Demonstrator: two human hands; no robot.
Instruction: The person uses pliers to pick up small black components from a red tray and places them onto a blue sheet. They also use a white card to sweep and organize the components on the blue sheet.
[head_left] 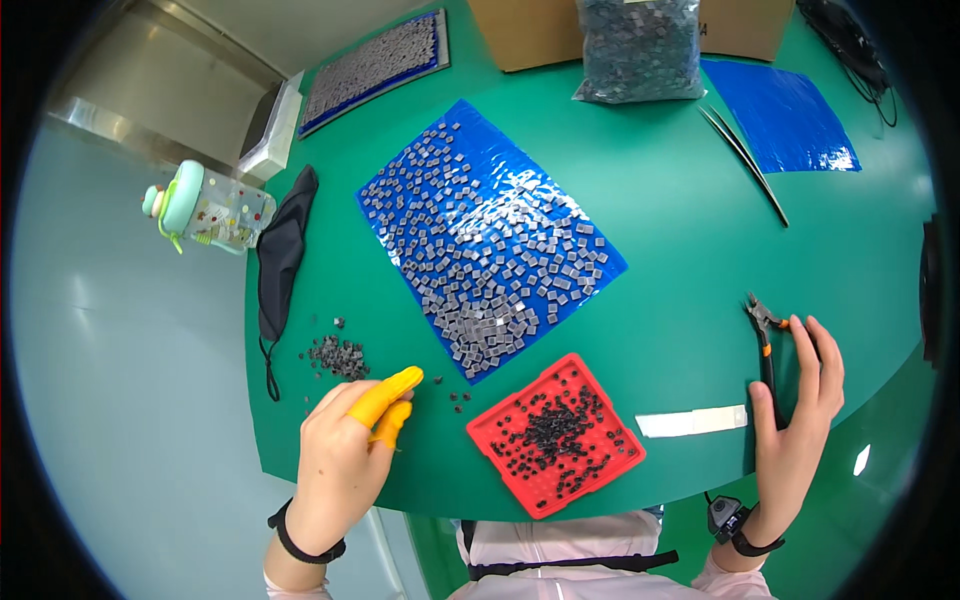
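Observation:
My left hand point(345, 440) wears yellow finger cots on thumb and forefinger. Its fingers are curled, the two covered tips close together; whatever may be between them is hidden. Just beyond it lies a heap of tiny dark pieces point(338, 357), with a few strays point(455, 397) to its right. On the right, my right hand point(803, 400) is around a pair of side cutters point(767, 350) with black and orange handles, thumb on one side and fingers on the other. The cutters' jaws point away from me. Between the hands sits a red tray point(510, 488) holding many small black parts.
A blue sheet point(480, 140) covered with small grey squares lies mid-table. Around it are a white strip point(690, 421), tweezers point(745, 160), another blue sheet point(785, 115), a filled plastic bag point(640, 50), a black pouch point(284, 250) and a drink bottle point(225, 208).

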